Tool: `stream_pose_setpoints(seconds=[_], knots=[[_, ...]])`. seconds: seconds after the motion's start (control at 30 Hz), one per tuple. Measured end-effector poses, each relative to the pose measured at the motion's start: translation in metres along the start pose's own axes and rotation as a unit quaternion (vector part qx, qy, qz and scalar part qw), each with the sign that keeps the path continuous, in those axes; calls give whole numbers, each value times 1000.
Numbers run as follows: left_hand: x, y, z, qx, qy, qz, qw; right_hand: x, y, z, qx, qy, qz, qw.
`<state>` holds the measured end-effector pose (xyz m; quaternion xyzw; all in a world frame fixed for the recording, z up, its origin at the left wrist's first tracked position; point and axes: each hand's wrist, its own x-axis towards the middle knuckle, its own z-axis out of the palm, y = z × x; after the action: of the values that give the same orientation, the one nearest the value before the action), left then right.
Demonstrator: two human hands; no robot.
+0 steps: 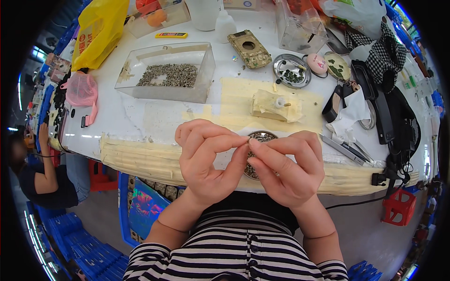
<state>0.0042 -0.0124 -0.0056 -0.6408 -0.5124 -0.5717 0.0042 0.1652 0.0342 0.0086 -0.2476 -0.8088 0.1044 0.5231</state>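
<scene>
My left hand [208, 157] and my right hand [288, 164] meet fingertip to fingertip above the near edge of the table. Thumb and forefinger are pinched on each side, around something too small to make out. Below the fingers stands a round metal dish [263, 135] with small grainy pieces in it, partly hidden by my hands. Just beyond is a block wrapped in cream tape [276, 107], with a small white nozzle-like piece on top.
A clear box [206, 77] of small grey-brown pieces stands left of centre. Farther back are a brown encrusted case [250, 48] and a round metal tin [291, 70] with dark green bits. Tweezers [344, 149] lie at right. Another person [47, 180] sits at far left.
</scene>
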Motion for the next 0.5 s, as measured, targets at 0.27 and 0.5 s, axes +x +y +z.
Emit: stream_pose_setpoints(seconds=[0.27, 0.5], knots=[[1, 1, -1, -32, -11, 17, 999, -1, 3, 0, 164, -47, 146, 975], [0, 1, 1, 1, -11, 26, 1000, -1, 5, -2, 151, -23, 153, 976]])
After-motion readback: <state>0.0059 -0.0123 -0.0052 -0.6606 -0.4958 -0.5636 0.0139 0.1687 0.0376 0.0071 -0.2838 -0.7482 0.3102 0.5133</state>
